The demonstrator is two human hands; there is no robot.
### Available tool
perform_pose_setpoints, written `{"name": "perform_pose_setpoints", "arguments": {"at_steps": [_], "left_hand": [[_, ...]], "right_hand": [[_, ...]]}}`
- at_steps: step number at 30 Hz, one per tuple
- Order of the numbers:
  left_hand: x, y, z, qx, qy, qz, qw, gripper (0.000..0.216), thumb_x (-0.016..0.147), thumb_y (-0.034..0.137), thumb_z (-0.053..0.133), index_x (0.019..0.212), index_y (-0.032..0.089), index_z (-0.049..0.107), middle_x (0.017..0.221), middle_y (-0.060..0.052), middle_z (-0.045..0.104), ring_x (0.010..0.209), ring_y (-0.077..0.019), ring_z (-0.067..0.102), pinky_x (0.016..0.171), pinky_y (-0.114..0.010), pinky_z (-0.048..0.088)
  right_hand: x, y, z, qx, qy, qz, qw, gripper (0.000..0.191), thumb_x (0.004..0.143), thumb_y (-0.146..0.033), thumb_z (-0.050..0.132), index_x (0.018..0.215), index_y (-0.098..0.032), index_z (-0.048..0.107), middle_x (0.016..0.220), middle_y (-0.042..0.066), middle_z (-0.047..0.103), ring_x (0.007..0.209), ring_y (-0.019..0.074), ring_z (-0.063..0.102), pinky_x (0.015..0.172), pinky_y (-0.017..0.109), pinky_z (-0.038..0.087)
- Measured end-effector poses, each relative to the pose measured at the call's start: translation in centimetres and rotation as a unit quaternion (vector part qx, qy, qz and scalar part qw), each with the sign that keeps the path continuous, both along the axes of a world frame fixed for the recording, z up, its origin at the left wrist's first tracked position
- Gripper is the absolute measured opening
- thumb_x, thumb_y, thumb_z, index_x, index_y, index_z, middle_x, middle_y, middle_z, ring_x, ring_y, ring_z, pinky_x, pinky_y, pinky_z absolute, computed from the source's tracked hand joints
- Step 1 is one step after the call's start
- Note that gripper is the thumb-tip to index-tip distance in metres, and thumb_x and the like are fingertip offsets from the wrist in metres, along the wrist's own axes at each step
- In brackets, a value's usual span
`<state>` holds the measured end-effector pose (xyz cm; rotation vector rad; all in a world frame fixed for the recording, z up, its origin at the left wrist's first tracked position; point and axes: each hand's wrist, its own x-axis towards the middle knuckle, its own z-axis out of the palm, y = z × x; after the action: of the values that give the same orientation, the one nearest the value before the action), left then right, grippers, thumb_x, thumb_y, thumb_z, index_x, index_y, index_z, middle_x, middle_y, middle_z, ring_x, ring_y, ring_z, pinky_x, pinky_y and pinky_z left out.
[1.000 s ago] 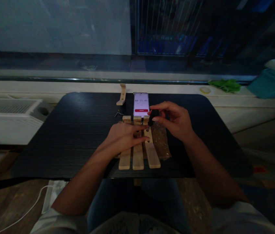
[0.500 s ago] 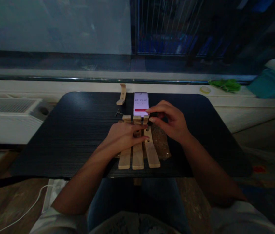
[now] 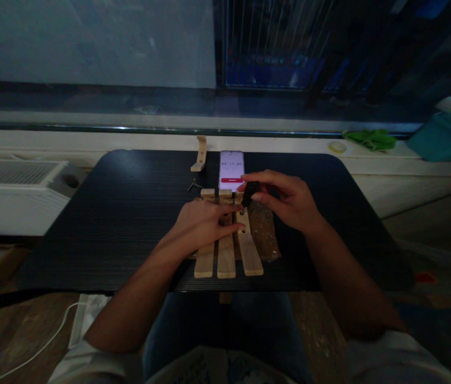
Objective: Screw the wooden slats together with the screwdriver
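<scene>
Three pale wooden pieces lie side by side on the table: a left one [image 3: 204, 261], a middle one [image 3: 226, 258] and a right one [image 3: 252, 258] with holes in it. Across them rests my left hand [image 3: 201, 221], its index finger and thumb spread, with both tips touching the right piece. My right hand [image 3: 285, 197] pinches the black handle of a short screwdriver [image 3: 251, 193] between fingertips and thumb. The screwdriver leans over the right piece, its tip at the upper hole beside my left index fingertip. Whether a screw sits there is too small to tell.
Brown plastic-looking wrapping [image 3: 265, 234] lies under the wooden pieces. Behind them are a lit phone [image 3: 231, 165], small screws [image 3: 194, 185] and another bent wooden piece [image 3: 200, 154]. A green cloth [image 3: 371, 140] and a teal container [image 3: 443, 136] stand on the sill.
My right hand has shifted slightly right and its fingers have turned on the screwdriver, so more of the black handle shows. My left hand and the wooden pieces stay put.
</scene>
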<state>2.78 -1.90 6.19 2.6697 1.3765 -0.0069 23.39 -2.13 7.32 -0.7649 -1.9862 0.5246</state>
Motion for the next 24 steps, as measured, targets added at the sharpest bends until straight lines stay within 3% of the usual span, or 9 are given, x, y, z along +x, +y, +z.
{"name": "perform_pose_setpoints", "arguments": {"at_steps": [7, 12, 21, 24], "left_hand": [[-0.1, -0.1, -0.1, 0.003, -0.016, -0.006, 1.0, 0.048, 0.088, 0.061, 0.05, 0.126, 0.035, 0.061, 0.125, -0.003, 0.066, 0.106, -0.029, 0.065, 0.082, -0.039, 0.054], [0.0, -0.1, 0.0, 0.003, -0.001, 0.001, 1.0, 0.049, 0.088, 0.062, 0.048, 0.126, 0.035, 0.062, 0.118, -0.004, 0.07, 0.1, -0.0296, 0.067, 0.079, -0.039, 0.054], [-0.2, 0.0, -0.2, 0.01, -0.007, -0.009, 1.0, 0.049, 0.088, 0.064, 0.045, 0.125, 0.035, 0.062, 0.117, -0.003, 0.07, 0.1, -0.0288, 0.067, 0.077, -0.038, 0.054], [-0.1, 0.0, -0.1, 0.004, -0.008, -0.008, 1.0, 0.049, 0.089, 0.063, 0.045, 0.125, 0.035, 0.062, 0.119, -0.003, 0.069, 0.102, -0.0301, 0.067, 0.078, -0.039, 0.054]], "right_hand": [[-0.4, 0.1, -0.3, 0.004, 0.059, -0.046, 0.997, 0.023, 0.078, -0.029, 0.073, 0.1, -0.024, 0.069, 0.08, -0.004, 0.063, 0.057, 0.0071, 0.043, 0.053, 0.024, 0.037], [-1.1, 0.1, -0.7, 0.018, 0.086, -0.051, 0.995, 0.023, 0.075, -0.027, 0.075, 0.097, -0.026, 0.067, 0.075, -0.006, 0.059, 0.056, 0.007, 0.04, 0.05, 0.022, 0.035], [-1.4, 0.2, -0.9, 0.06, 0.06, -0.028, 0.996, 0.019, 0.081, -0.024, 0.069, 0.1, -0.026, 0.066, 0.09, -0.001, 0.067, 0.065, 0.0105, 0.052, 0.054, 0.025, 0.042], [-0.9, 0.3, -0.8, 0.058, 0.044, 0.004, 0.997, 0.024, 0.084, -0.024, 0.064, 0.108, -0.025, 0.064, 0.097, 0.002, 0.069, 0.078, 0.0132, 0.059, 0.058, 0.025, 0.046]]}}
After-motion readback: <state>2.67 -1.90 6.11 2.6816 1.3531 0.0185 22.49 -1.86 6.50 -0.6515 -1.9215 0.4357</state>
